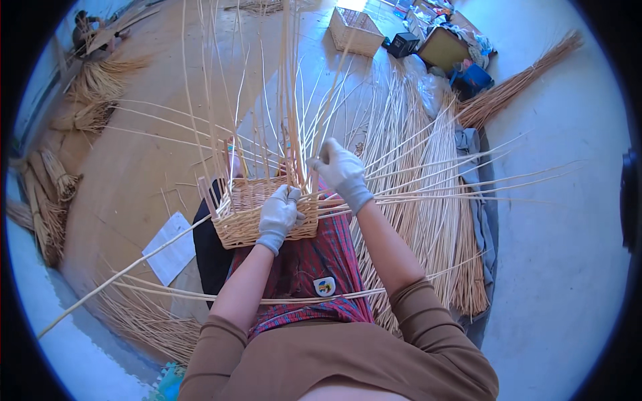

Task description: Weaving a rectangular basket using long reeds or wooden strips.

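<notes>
A partly woven wicker basket (pixel 237 227) rests on my lap, with long pale rods standing up from its walls and others fanning out sideways. My gloved left hand (pixel 279 212) is closed over the basket's near wall, right of its middle. At the right corner, my gloved right hand (pixel 341 172) has its fingers bent and pinched around a thin wicker rod (pixel 314 159); the fingertips partly hide the grip. One long rod (pixel 127 271) runs from the basket's left side down to the lower left.
Loose pale rods (pixel 428 234) lie in a wide spread at my right. A finished-looking wicker basket (pixel 356 32) stands ahead, beside piled belongings (pixel 445 50). Rod bundles (pixel 50 194) line the left wall. A paper sheet (pixel 170 247) lies left; another person (pixel 87 30) sits far left.
</notes>
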### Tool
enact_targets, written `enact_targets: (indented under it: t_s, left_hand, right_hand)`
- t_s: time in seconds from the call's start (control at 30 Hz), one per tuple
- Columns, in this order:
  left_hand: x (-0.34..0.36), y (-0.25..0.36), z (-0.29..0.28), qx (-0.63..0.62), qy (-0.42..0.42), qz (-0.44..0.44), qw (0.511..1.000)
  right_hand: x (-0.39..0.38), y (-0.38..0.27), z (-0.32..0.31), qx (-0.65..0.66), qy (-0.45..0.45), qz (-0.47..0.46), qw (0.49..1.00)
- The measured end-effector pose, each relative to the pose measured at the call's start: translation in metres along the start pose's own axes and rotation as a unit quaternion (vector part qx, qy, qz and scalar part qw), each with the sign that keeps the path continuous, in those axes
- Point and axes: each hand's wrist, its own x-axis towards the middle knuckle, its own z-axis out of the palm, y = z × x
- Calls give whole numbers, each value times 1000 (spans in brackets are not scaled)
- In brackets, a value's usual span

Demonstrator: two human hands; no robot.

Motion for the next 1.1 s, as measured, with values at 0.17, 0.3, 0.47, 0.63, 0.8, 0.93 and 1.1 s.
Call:
enact_targets:
  t_s: [0.17,0.3,0.47,0.63,0.8,0.93,1.1]
  left_hand:
    - [5,3,-2,28,8,-35,999]
    - [-10,7,0,2,12,0,1000]
    - [-77,-6,-41,144,141,229,952]
    - [-108,-35,-131,453,341,281,775]
    - [-99,-37,-163,515,216,112,822]
    - [-95,-39,-171,489,194,105,844]
    - [-91,-54,-181,480,197,130,845]
  right_hand:
    - [23,17,14,-71,60,-56,994]
    - [20,53,21,-258,-128,23,957]
    - [-41,-1,33,8,197,-169,966]
    - [-56,-156,97,552,-143,-172,803]
    - [23,-202,203,385,24,38,922]
    - [52,-187,255,352,-113,241,897]
    - [38,-185,247,396,-49,182,899]
